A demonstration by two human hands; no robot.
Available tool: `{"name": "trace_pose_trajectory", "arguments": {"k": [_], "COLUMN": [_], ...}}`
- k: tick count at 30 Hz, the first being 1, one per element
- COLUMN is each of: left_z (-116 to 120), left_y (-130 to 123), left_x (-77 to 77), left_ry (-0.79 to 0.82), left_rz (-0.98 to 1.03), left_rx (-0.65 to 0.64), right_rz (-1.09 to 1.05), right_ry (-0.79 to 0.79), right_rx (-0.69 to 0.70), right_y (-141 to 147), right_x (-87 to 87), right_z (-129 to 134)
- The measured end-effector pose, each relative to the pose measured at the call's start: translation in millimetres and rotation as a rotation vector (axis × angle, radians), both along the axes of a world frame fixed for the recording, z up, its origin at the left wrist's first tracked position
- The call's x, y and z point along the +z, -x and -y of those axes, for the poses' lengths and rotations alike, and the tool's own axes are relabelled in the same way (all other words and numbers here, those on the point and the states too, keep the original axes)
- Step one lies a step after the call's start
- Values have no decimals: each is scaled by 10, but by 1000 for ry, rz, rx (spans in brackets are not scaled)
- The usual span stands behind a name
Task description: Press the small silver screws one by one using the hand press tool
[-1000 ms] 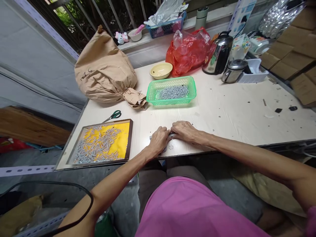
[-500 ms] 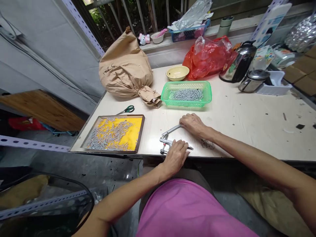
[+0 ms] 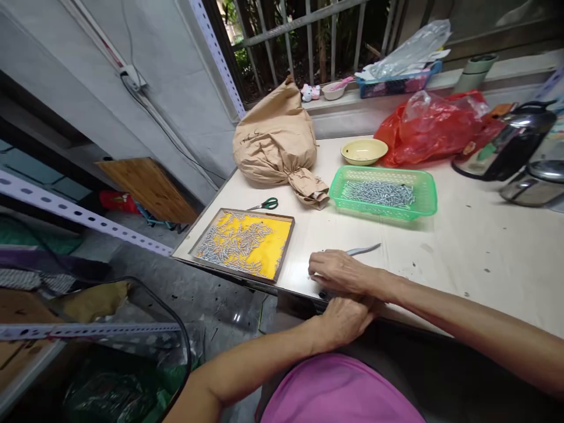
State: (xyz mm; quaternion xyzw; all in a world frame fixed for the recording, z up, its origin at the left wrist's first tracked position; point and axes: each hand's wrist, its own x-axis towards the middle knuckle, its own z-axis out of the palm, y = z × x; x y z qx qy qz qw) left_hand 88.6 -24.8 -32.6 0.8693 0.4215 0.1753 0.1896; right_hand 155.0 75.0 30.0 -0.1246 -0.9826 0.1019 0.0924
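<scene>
A grey metal lever tool lies at the table's front edge, mostly hidden by my hands. Its long handle (image 3: 363, 249) sticks out past my right hand. My right hand (image 3: 338, 271) has its fingers curled together over the tool's left end; whatever they pinch is hidden. Just below, my left hand (image 3: 346, 322) is closed at the table edge, around the tool's lower part as far as I can see, its fingers partly covered. To the left, a shallow tray (image 3: 285, 249) with a yellow lining holds many small metal pins (image 3: 233, 242).
A green plastic basket (image 3: 429, 197) with similar metal pieces stands farther back. Behind the tray lie green-handled scissors (image 3: 269, 203). A brown paper sack (image 3: 275, 138), a yellow bowl (image 3: 363, 154), a red plastic bag (image 3: 434, 132) and a metal kettle (image 3: 513, 144) stand along the back.
My right hand has left the upper handle and come to the tool's left end. My left hand is now lower, at the table edge. The view has swung left.
</scene>
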Motion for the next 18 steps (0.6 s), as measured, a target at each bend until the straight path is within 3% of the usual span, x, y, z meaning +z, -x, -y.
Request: {"name": "trace_pose_trajectory", "arguments": {"k": [2,4,7,9,11,13,16,18], "left_z": [-66,-216,-561,-799,-983,-1090,-1135,-1134], "left_y": [147,432,1056,1485,1825,2042,2181,2213], "left_x": [73,169,332,422,470,469,415,382], "left_ry": [-98,-219,-304,-274,-216,-139,-59,-52], "left_rz": [29,12,-116,-267,-387,-477,-537,-533], "left_rx": [-8,94,494,663,681,601,482,488], "right_rz": [-207,-378,-391,-301,-222,-178,-146,-149], "right_ry": [-18,-73,-207,-298,-333,-305,-217,-154], "right_rx": [-197,-419,-692,-818,-833,-761,-635,-574], "right_y": [-79,-249,-586,-760,-829,-800,-692,-652], "right_x": [204,431,637,627,522,374,163,59], "right_z": [-137,-379,-832,-1053,-1117,-1020,-718,-523]}}
